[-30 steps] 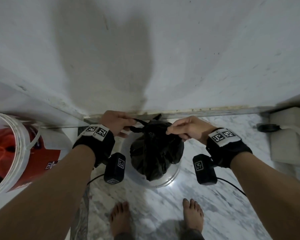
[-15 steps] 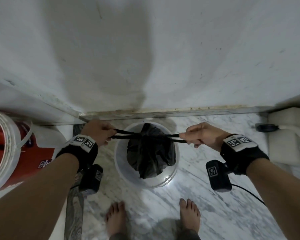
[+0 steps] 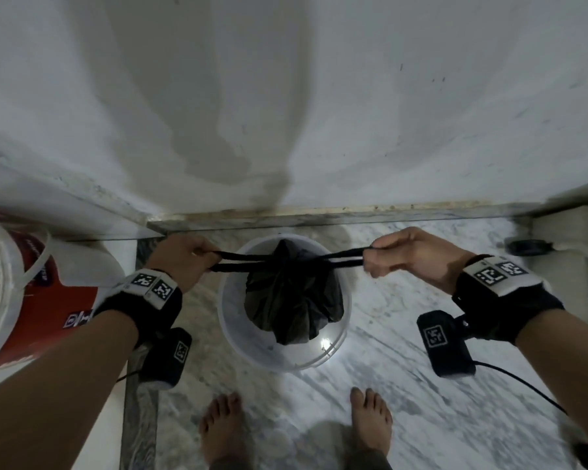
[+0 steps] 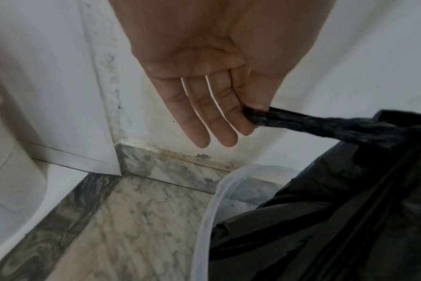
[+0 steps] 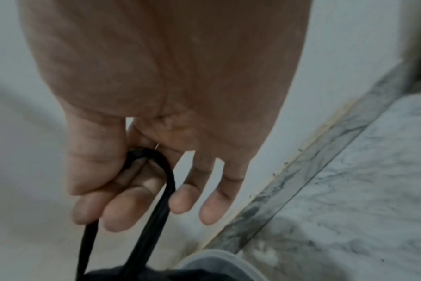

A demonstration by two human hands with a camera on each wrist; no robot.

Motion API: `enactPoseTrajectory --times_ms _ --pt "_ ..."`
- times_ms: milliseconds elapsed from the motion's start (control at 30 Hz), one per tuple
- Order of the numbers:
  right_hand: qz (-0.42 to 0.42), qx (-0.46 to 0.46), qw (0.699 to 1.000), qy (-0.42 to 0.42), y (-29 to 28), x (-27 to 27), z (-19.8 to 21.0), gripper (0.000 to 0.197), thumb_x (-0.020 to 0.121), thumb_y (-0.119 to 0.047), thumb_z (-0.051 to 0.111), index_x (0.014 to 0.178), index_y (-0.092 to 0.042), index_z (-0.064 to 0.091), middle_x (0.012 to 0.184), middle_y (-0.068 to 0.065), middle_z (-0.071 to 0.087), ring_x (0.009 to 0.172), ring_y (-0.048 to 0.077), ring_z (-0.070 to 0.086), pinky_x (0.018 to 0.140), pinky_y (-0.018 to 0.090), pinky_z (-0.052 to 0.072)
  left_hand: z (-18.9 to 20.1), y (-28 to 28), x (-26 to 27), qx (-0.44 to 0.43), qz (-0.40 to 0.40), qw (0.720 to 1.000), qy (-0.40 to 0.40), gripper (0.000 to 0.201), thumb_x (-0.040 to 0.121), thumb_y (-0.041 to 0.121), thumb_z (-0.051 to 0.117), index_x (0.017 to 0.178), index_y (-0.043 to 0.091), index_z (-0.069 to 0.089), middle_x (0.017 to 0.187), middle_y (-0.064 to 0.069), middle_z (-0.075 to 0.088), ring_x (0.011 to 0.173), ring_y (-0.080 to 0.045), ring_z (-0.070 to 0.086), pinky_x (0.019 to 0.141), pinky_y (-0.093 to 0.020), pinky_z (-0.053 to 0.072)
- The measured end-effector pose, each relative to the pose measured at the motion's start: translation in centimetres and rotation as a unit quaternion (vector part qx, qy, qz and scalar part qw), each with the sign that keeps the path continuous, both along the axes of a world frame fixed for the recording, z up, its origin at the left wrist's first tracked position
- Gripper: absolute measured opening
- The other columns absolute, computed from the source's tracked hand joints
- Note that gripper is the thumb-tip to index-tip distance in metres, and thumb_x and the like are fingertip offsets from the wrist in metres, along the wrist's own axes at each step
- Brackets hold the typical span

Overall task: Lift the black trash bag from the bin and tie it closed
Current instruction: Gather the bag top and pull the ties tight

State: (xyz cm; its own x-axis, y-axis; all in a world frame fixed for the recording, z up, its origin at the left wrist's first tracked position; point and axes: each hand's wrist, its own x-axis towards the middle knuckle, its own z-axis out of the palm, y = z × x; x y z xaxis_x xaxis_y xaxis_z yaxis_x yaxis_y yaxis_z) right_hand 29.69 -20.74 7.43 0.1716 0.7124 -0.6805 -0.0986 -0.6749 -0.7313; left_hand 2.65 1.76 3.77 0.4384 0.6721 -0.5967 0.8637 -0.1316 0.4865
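Note:
The black trash bag [image 3: 291, 296] hangs gathered over the white bin [image 3: 230, 320] on the marble floor, its neck bunched at the top. Two black handle strips run out sideways from the neck. My left hand [image 3: 187, 261] pinches the left strip [image 3: 238, 261] between thumb and forefinger; in the left wrist view the other fingers [image 4: 202, 121] lie straight beside the strip [image 4: 301, 121]. My right hand [image 3: 408, 254] grips the right strip [image 3: 345, 259], which loops around its fingers [image 5: 132, 205] in the right wrist view. Both strips are stretched taut, level with the bag's [image 4: 337, 218] top.
A red bucket with a white rim [image 3: 0, 293] stands at the left. The white wall and marble skirting [image 3: 319, 217] run just behind the bin. A pale object [image 3: 571, 262] sits at the right. My bare feet [image 3: 223, 432] stand below the bin [image 4: 204, 228].
My hands moved apart from the bag's neck, drawing the two handle strips out sideways until taut; the bag's top has cinched narrower.

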Motion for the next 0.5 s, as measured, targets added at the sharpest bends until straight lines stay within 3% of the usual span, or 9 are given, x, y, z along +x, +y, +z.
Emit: enactPoseTrajectory --times_ms 67,167,267,367,433,500 --pt "-0.049 -0.005 0.999 0.001 -0.7 0.5 -0.9 0.022 0.078 -0.019 0.068 0.057 -0.013 0.071 0.064 0.005 0.066 0.074 0.025 0.054 0.078 0.037 0.043 0.0 0.7 -0.4 0.011 -0.037 0.998 0.046 0.012 0.084 0.025 0.06 0.082 0.021 0.071 0.075 -0.006 0.074 0.073 -0.023 0.069 0.079 -0.039 0.055" --pt "-0.059 -0.074 0.995 0.012 -2.9 -0.1 -2.7 0.025 0.078 -0.023 0.065 0.06 -0.005 0.068 0.066 0.004 0.065 0.076 0.024 0.052 0.078 0.036 0.046 -0.7 0.6 -1.2 0.01 -0.053 0.995 0.089 0.012 0.083 0.031 0.06 0.075 0.028 0.069 0.069 0.001 0.075 0.065 -0.015 0.07 0.073 -0.035 0.058" --pt "-0.11 -0.123 0.986 0.023 -3.9 -1.2 -3.9 0.024 0.078 -0.021 0.062 0.061 -0.004 0.062 0.054 0.006 0.05 0.064 0.023 0.042 0.07 0.034 0.043 -0.9 -0.5 -0.7 0.014 -0.068 0.995 0.078 0.014 0.085 0.026 0.057 0.078 0.023 0.069 0.069 -0.002 0.073 0.068 -0.018 0.068 0.071 -0.034 0.055" --pt "-0.053 -0.119 0.992 -0.004 -3.8 -0.9 -3.2 0.024 0.077 -0.031 0.07 0.07 -0.008 0.071 0.045 0.0 0.03 0.053 0.018 0.028 0.062 0.032 0.028 -0.9 -0.7 -0.2 0.014 -0.073 0.996 0.052 0.013 0.086 0.026 0.057 0.08 0.023 0.068 0.069 0.0 0.071 0.068 -0.016 0.066 0.071 -0.035 0.054" --pt "-0.063 -0.071 0.995 0.0 -3.4 -0.3 -2.4 0.027 0.068 -0.039 0.074 0.064 -0.012 0.071 0.05 0.008 0.034 0.056 0.018 0.036 0.065 0.03 0.031 -0.7 -0.5 -0.2 0.018 -0.089 0.995 0.053 0.013 0.085 0.029 0.058 0.077 0.028 0.068 0.072 0.002 0.072 0.073 -0.018 0.067 0.074 -0.036 0.054" --pt "-0.134 -0.046 0.99 -0.001 -3.8 0.3 -2.2 0.028 0.066 -0.037 0.072 0.059 -0.011 0.068 0.054 0.011 0.047 0.063 0.019 0.047 0.077 0.031 0.04 -1.0 -0.1 0.1 0.041 -0.103 0.992 0.065 0.013 0.084 0.033 0.058 0.079 0.029 0.069 0.077 0.003 0.071 0.078 -0.02 0.066 0.075 -0.037 0.054"
